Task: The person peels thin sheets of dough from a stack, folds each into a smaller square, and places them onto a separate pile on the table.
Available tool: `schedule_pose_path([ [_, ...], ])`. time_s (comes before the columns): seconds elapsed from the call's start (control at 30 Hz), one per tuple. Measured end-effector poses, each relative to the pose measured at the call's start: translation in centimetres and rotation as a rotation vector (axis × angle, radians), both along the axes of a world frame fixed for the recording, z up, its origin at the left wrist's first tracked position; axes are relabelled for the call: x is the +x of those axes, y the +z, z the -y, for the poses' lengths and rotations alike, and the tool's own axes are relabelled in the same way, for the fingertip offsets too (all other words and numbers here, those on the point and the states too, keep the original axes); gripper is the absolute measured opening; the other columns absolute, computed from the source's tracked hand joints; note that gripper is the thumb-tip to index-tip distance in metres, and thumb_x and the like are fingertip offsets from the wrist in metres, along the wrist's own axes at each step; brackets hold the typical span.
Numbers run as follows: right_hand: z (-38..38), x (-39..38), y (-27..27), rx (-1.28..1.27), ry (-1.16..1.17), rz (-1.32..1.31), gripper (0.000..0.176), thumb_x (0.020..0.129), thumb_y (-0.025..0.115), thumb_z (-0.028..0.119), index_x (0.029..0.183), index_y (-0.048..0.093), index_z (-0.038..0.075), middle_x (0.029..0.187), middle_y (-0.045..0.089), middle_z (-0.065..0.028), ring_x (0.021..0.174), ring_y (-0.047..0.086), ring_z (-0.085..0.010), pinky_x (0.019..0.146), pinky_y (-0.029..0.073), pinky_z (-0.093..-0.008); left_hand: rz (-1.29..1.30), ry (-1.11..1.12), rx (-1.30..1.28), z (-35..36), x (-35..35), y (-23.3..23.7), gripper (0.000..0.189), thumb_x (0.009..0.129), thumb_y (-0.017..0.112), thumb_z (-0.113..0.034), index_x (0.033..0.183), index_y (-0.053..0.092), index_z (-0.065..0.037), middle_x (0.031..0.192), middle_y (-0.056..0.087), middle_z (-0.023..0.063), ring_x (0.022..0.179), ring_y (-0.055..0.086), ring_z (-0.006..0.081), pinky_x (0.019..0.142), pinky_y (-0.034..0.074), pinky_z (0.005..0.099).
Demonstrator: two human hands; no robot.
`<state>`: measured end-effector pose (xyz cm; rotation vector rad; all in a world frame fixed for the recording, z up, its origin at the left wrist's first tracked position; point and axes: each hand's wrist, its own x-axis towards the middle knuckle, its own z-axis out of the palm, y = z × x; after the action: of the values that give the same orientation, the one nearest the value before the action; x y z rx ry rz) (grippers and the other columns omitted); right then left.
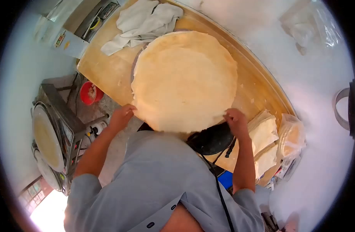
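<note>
A large, thin round flatbread (185, 81) lies spread over the wooden table, pale tan with a ragged rim. It appears to rest on other sheets, and a dark round edge peeks out at its left. My left hand (122, 116) pinches its near-left edge between closed fingers. At the near-right edge, my right hand (236, 120) has its fingers closed on the rim too. Just below the right hand sits a black pouch (211, 140) with a strap. Folded flatbreads (263, 133) are stacked to the right of that hand.
A crumpled grey cloth (146, 21) lies on the table's (102, 65) far left. A bag of round flatbreads (291, 137) stands at the right edge. To the left are a round griddle (47, 137) on a metal machine and a red bucket (86, 92) on the floor.
</note>
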<state>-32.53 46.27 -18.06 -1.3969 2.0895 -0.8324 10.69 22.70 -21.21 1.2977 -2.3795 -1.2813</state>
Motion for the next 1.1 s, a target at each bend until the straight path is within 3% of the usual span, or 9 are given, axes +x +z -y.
schedule_pose_path([
  [0.17,12.7,-5.4,0.6,0.12,-0.021,-0.133,0.025,0.087,0.068,0.022,0.101,0.069,0.002,0.098,0.069,-0.0195,0.093,0.066,-0.0359,0.081,0.051,-0.0406,-0.115,0.249,-0.001,6.5,-3.4,-1.7,0.023,0.091,0.064,-0.022,0.089,0.062,0.0,0.063,0.05,0.0025,0.059,0.044,0.0097,0.055,0.038,0.0264],
  [0.33,22.1,-8.1,-7.1,0.271,-0.009,-0.231,0.034,0.083,0.069,0.019,0.114,0.065,0.007,0.106,0.066,-0.0179,0.102,0.063,-0.0337,0.089,0.05,-0.0419,-0.081,0.305,0.011,12.7,-7.1,-5.5,0.023,0.09,0.066,-0.024,0.09,0.062,-0.002,0.068,0.056,0.0053,0.062,0.051,0.0141,0.061,0.044,0.0305],
  [0.43,22.4,-5.8,-7.7,0.287,-0.059,-0.442,0.045,0.081,0.069,0.016,0.125,0.059,0.01,0.123,0.059,-0.0162,0.114,0.056,-0.0343,0.097,0.047,-0.0443,0.088,0.301,-0.055,13.4,-7.9,-6.5,0.026,0.088,0.066,-0.025,0.1,0.062,-0.003,0.08,0.066,0.0083,0.071,0.063,0.0225,0.067,0.05,0.0347],
  [0.53,19.7,-2.7,-8.4,0.027,0.119,-0.44,0.046,0.08,0.069,0.013,0.125,0.059,0.008,0.125,0.057,-0.0158,0.119,0.053,-0.0342,0.099,0.045,-0.0445,0.226,0.328,-0.088,11.0,-9.1,-4.5,0.038,0.085,0.068,-0.024,0.118,0.059,-0.006,0.11,0.066,0.0115,0.103,0.063,0.0278,0.089,0.05,0.0391],
  [0.6,17.2,0.7,-8.5,-0.032,0.195,-0.469,0.045,0.08,0.069,0.011,0.125,0.06,0.009,0.126,0.056,-0.0151,0.119,0.052,-0.034,0.099,0.044,-0.0447,0.103,0.055,-0.734,8.4,-10.5,-3.7,0.054,0.082,0.072,-0.021,0.13,0.052,-0.008,0.133,0.054,0.0124,0.126,0.05,0.0313,0.105,0.04,0.0425],
  [0.63,16.0,2.2,-8.3,-0.04,0.22,-0.505,0.044,0.081,0.068,0.011,0.124,0.061,0.009,0.127,0.055,-0.0147,0.12,0.051,-0.0344,0.1,0.044,-0.0449,0.017,-0.093,-0.51,7.2,-11.3,-4.4,0.061,0.082,0.071,-0.021,0.138,0.049,-0.009,0.148,0.04,0.0113,0.139,0.034,0.0319,0.116,0.027,0.045],
  [0.77,10.9,5.0,-10.4,0.006,0.169,-0.457,0.037,0.079,0.068,0.006,0.116,0.065,0.007,0.127,0.056,-0.0169,0.12,0.051,-0.0379,0.101,0.043,-0.0453,0.019,-0.484,-0.433,1.3,-16.4,-5.8,0.071,0.084,0.07,-0.026,0.147,0.04,-0.011,0.156,0.032,0.0132,0.145,0.026,0.0314,0.12,0.021,0.0455],
  [0.97,6.6,3.3,-11.1,0.077,0.013,-0.299,0.03,0.08,0.069,0.013,0.109,0.067,0.006,0.121,0.058,-0.0159,0.116,0.054,-0.0345,0.098,0.046,-0.0429,0.113,-0.625,-0.347,-1.9,-17.1,-7.5,0.056,0.084,0.069,-0.026,0.135,0.054,-0.008,0.148,0.042,0.0143,0.139,0.037,0.0325,0.116,0.029,0.0443],
  [1.1,7.8,-0.7,-9.4,0.077,-0.437,-0.222,0.032,0.083,0.069,0.022,0.109,0.064,0.006,0.114,0.063,-0.017,0.102,0.062,-0.0353,0.089,0.049,-0.0445,0.156,-0.653,-0.226,-1.2,-18.3,-6.8,0.049,0.083,0.068,-0.023,0.127,0.058,-0.004,0.141,0.049,0.0146,0.135,0.041,0.0322,0.112,0.033,0.0442],
])
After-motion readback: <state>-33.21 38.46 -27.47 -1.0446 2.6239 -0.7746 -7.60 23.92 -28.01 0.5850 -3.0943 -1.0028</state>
